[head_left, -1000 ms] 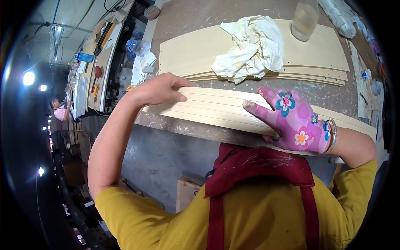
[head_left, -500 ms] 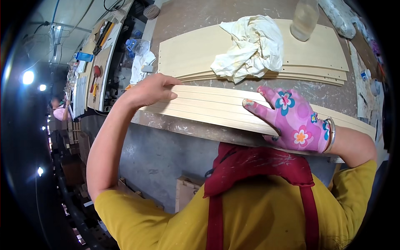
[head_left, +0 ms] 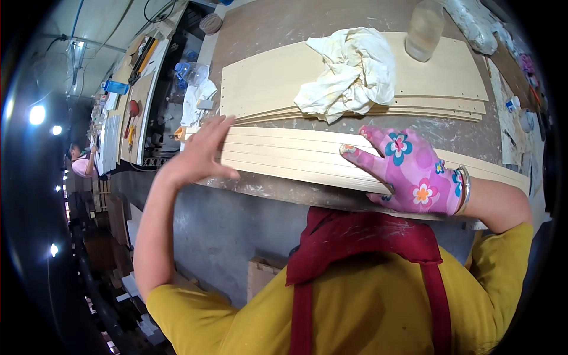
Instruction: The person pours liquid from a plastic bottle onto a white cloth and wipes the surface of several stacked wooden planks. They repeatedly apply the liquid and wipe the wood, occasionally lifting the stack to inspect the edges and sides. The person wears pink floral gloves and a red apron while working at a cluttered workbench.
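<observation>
A bundle of long, pale wooden boards (head_left: 284, 151) stands on edge, side by side, along the near side of the workbench. My right hand (head_left: 417, 171), in a pink glove with flower prints, clasps the bundle right of its middle, with fingers across the top edges and thumb at the near side. My bare left hand (head_left: 204, 151) reaches over the bundle's left end, its fingers stretched toward the far edge and its thumb spread apart. Beyond the bundle lie several flat, curved wooden panels (head_left: 260, 83) with small holes. A crumpled white cloth (head_left: 355, 77) rests on them.
A clear bottle (head_left: 424, 32) with liquid stands on the panels at the back right. Left of the panels are a blue-tinted plastic bottle (head_left: 190, 72) and a white rag (head_left: 198, 97) on the scuffed workbench (head_left: 266, 18). Another person (head_left: 83, 161) is far off at the left.
My left hand has let go its pinch on the far edge of the boards, moved left and toward me, and spread its fingers over the bundle's end. My right hand keeps its hold.
</observation>
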`<state>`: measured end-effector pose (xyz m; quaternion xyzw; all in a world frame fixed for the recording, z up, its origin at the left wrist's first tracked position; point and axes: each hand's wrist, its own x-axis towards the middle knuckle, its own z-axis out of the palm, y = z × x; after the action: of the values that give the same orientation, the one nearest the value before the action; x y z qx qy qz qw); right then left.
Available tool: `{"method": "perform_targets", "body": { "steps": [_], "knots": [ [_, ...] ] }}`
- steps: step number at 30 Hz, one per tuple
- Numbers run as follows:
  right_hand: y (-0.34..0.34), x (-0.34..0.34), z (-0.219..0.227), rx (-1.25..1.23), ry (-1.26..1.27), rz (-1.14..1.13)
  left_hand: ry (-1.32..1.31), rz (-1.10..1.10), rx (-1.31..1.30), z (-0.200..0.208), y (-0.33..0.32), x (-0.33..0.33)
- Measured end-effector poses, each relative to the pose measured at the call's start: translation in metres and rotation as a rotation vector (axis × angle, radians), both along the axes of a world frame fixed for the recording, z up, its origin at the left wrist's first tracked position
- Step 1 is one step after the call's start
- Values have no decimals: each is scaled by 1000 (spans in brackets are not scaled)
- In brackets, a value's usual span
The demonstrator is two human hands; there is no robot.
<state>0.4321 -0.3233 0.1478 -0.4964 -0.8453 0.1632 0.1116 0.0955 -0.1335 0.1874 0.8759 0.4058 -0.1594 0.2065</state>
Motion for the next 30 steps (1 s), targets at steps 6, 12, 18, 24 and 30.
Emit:
{"method": "perform_targets", "body": {
  "steps": [6, 12, 18, 24, 30],
  "knots": [
    [26, 89, 11, -288, 595, -409, 12, -96, 383, -25, -22, -4],
    [38, 234, -41, 100, 680, -921, -74, -86, 405, -43, -17, -1],
    [55, 200, -63, -579, 157, -577, -108, -58, 411, -48, -14, -10],
    [162, 100, -97, 76, 65, -585, -96, -48, 422, -46, -17, -18],
    [213, 65, -129, -72, 282, -438, -161, -85, 451, -48, -13, -12]
  ]
}}
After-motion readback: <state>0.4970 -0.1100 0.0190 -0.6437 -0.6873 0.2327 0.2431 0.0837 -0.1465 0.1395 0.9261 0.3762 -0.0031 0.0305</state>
